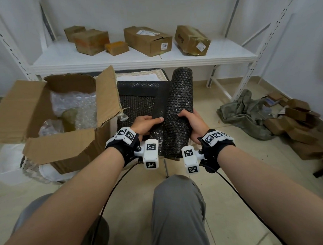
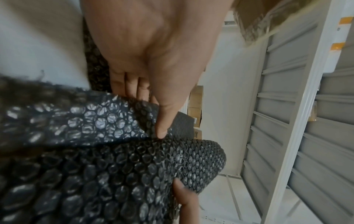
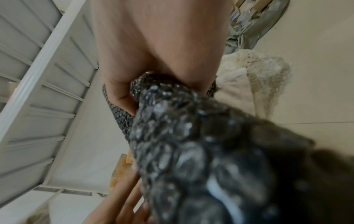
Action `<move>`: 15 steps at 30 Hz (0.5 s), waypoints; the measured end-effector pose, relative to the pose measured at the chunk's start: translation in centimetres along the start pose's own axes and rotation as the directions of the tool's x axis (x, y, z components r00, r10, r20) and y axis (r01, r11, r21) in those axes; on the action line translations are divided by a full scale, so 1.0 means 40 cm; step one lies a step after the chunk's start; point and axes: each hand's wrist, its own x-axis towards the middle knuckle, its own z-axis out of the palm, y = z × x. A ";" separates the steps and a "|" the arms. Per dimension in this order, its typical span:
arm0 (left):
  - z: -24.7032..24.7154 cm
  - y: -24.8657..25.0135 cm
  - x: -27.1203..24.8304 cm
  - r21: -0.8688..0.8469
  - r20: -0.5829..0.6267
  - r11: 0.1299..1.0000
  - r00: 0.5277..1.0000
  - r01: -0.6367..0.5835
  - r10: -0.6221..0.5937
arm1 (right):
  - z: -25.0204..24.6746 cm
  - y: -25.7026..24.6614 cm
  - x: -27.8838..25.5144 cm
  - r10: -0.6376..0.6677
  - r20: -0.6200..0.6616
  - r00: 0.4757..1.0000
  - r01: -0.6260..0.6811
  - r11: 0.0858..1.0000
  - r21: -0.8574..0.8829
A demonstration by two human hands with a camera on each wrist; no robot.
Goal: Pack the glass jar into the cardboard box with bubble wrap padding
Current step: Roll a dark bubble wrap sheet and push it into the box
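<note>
Head: both hands grip black wrap (image 1: pixel 176 110), left hand (image 1: pixel 146 123) pinching loose edge, right hand (image 1: pixel 192 125) curled round roll, likely to unroll padding. Box (image 1: pixel 52 115) open at left, clear wrap and jar (image 1: pixel 70 116) inside.

Left wrist: thumb (image 2: pixel 164 121) clamps sheet edge.

Right wrist: blurred; fingers (image 3: pixel 122 97) seem wrapped round roll.

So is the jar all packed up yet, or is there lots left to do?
Not yet. The cardboard box is open with clear bubble wrap already inside. Right now the left hand and right hand grip black bubble wrap. No jar clearly shows. Putting the bundle in and closing the flaps remain.
</note>
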 end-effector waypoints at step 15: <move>0.029 0.022 0.008 0.003 0.125 0.950 0.942 -0.313 0.310 | 0.015 -0.004 -0.005 0.029 0.014 0.999 -0.029 0.999 -0.031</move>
